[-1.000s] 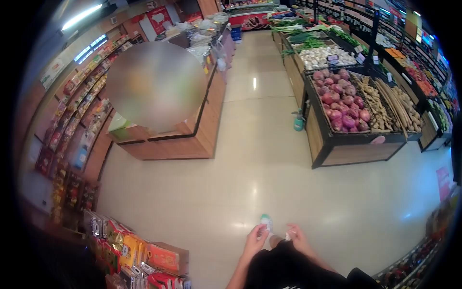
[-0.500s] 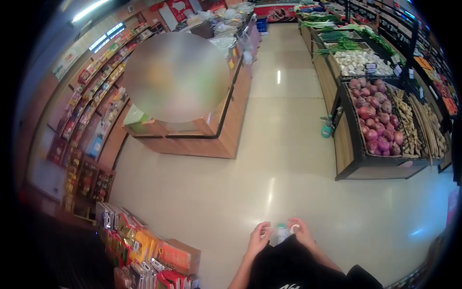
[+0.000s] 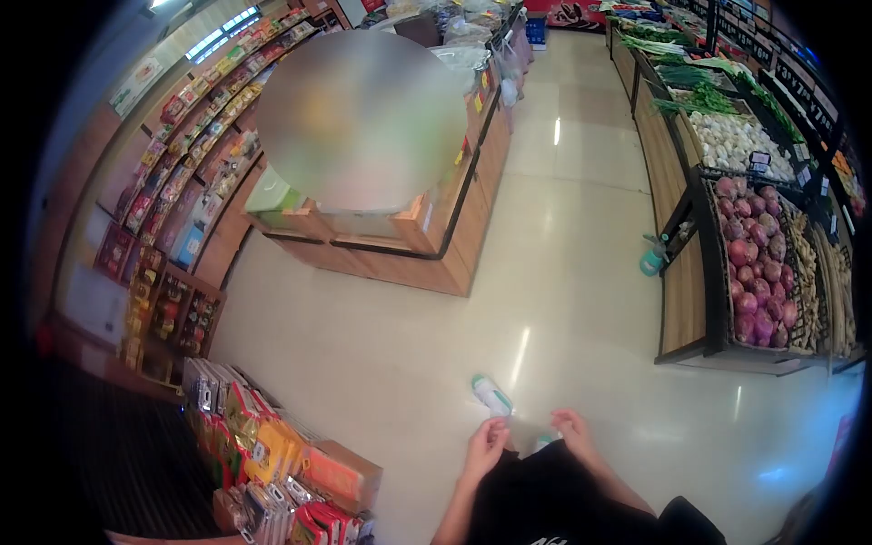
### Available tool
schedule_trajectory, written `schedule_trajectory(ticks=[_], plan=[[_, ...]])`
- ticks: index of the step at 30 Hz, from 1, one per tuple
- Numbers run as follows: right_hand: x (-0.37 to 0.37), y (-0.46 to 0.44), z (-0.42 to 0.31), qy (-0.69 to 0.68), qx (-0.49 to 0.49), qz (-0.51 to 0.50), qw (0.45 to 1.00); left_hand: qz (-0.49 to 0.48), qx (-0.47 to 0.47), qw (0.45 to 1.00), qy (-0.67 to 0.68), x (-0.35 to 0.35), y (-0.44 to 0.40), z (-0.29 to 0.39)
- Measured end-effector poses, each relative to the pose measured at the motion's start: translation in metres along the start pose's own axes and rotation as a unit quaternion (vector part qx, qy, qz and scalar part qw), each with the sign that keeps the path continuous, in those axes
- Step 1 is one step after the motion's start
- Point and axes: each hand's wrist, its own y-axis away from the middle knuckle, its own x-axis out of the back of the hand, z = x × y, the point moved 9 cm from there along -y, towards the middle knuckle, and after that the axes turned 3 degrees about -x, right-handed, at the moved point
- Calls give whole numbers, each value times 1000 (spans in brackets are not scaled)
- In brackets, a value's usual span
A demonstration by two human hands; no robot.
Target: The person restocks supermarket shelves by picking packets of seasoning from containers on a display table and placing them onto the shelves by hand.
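Observation:
My left hand is raised low in front of my body, its fingers curled toward the thumb. Across from it, my right hand is held at about the same height, fingers bent in a pinch. A gap separates the two hands. Whatever either may hold is too small or faint to make out. Beyond my left hand, a white and green shoe shows on the floor. Part of the other shoe appears between the hands, above my dark clothing.
A wooden counter stands ahead left, with a blurred patch over it. Red onions and garlic fill a produce stand on the right. A teal bottle hangs beside it. Packaged goods are stacked at near left.
The view has shifted, so the counter and produce stand sit further right. One shoe has come forward past my left hand. Both hands stay raised in front of me.

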Motion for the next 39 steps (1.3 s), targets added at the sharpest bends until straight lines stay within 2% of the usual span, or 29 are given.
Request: schedule_trajectory(ticks=[2,5,7,11,14,19,27,28,29,31,33,35,39], plan=[[-11,-18,-10,40,9,10,999,-1,-9,1000,1,11,-21,4],[-30,-47,-35,53,-30,18,998,-1,-17,1000,10,34,-59,13],[-48,-75,-50,117,0,25,993,-2,-22,1000,12,52,-89,19],[-100,-146,-14,74,16,-28,997,38,-30,999,-10,104,-137,20],[-143,-187,-40,75,-28,-73,994,67,-24,997,-16,143,-159,13],[-204,-250,-66,41,-25,-125,991,80,-2,997,4,192,-207,9],[-214,-329,-109,64,-67,-84,992,85,25,994,61,207,-289,3],[-218,-345,-125,73,-17,-84,994,79,21,994,72,207,-301,4],[-220,-362,-131,75,-19,-86,993,81,23,994,73,207,-314,3],[-234,-394,-140,16,-59,-116,991,61,8,995,84,208,-342,4],[-249,-429,-153,13,-38,-118,992,65,5,997,50,218,-375,7],[-267,-461,-166,-90,-96,-149,980,67,6,998,19,225,-411,11],[-298,-519,-202,-112,-164,-182,963,75,26,997,24,246,-484,36]])
